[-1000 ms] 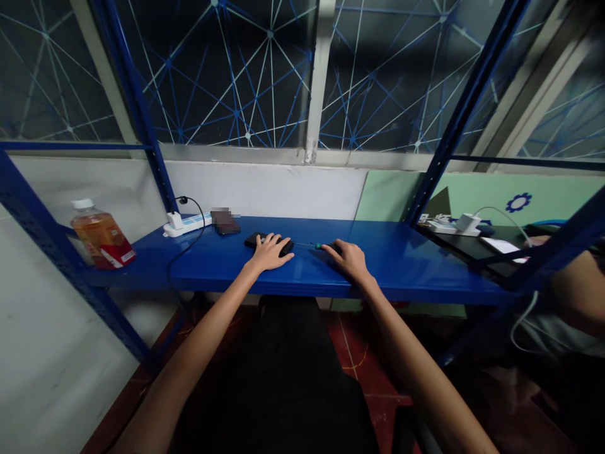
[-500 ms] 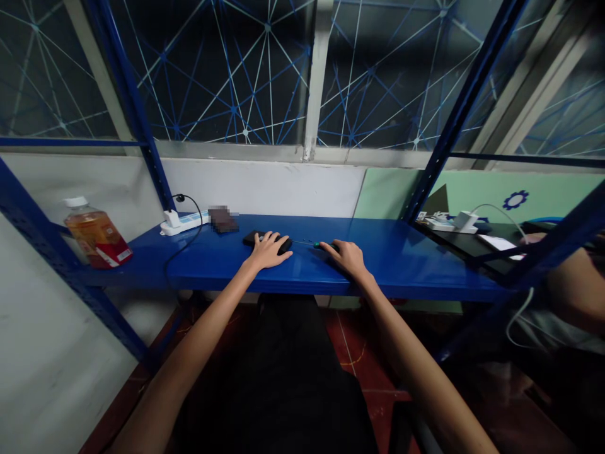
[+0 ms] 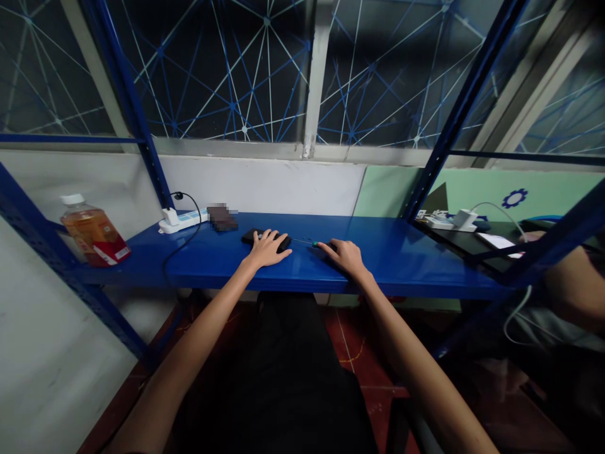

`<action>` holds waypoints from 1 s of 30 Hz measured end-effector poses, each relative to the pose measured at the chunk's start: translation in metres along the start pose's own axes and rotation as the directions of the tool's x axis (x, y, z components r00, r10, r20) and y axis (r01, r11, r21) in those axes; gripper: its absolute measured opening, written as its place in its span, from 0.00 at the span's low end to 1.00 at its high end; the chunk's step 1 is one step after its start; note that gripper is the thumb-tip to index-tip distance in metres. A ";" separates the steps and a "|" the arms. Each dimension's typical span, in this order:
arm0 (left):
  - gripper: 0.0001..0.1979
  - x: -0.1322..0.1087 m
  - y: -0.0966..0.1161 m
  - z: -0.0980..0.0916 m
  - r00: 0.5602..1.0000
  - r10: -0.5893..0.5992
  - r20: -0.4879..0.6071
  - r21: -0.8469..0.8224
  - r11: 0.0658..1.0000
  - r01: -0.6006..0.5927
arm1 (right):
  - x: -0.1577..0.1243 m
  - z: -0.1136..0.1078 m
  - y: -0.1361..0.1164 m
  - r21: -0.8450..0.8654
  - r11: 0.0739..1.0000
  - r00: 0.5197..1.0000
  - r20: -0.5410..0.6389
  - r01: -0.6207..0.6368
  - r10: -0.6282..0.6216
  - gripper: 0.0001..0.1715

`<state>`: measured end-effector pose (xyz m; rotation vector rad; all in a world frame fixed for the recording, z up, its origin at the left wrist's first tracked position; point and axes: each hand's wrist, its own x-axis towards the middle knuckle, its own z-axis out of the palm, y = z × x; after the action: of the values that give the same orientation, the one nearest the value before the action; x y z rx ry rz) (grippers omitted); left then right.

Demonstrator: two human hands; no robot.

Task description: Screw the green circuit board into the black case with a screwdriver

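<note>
My left hand (image 3: 265, 251) lies over a flat black box-like device (image 3: 248, 236) on the blue tabletop, fingers spread across its top and thumb along its near right side. Part of the device is hidden beneath the hand. Wrapped in my right hand (image 3: 347, 257) is a screwdriver (image 3: 315, 244) with a dark and green handle. Its thin shaft points left and its tip reaches the right end of the device; the exact contact is too small to make out. A few tiny dark bits (image 3: 309, 239) lie just behind the shaft.
Behind my left hand are a white power strip (image 3: 186, 220) with a black cable (image 3: 182, 246) and a blurred-out brown item (image 3: 222, 218). A drink bottle (image 3: 94, 233) stands at the left end. Blue posts frame the table (image 3: 401, 252). Another person's arm (image 3: 574, 284) is at right.
</note>
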<state>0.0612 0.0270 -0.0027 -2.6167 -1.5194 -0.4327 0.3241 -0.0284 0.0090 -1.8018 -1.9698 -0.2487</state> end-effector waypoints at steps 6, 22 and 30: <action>0.34 0.000 -0.001 0.001 1.000 -0.005 -0.004 -0.001 1.000 0.005 | 0.000 -0.001 -0.001 0.070 0.998 1.000 -0.019 -0.007 0.008 0.32; 0.30 -0.001 0.003 -0.005 0.999 -0.034 -0.004 0.000 0.999 0.034 | 0.002 -0.001 0.002 0.011 0.967 0.966 -0.054 -0.253 0.253 0.32; 0.31 0.001 -0.001 -0.002 1.000 -0.003 -0.020 -0.022 1.000 0.003 | 0.002 0.001 0.002 0.003 0.969 0.968 -0.045 -0.248 0.248 0.33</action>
<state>0.0603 0.0274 -0.0006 -2.6184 -1.5214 -0.4771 0.3261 -0.0264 0.0089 -2.0024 -1.6928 -0.2079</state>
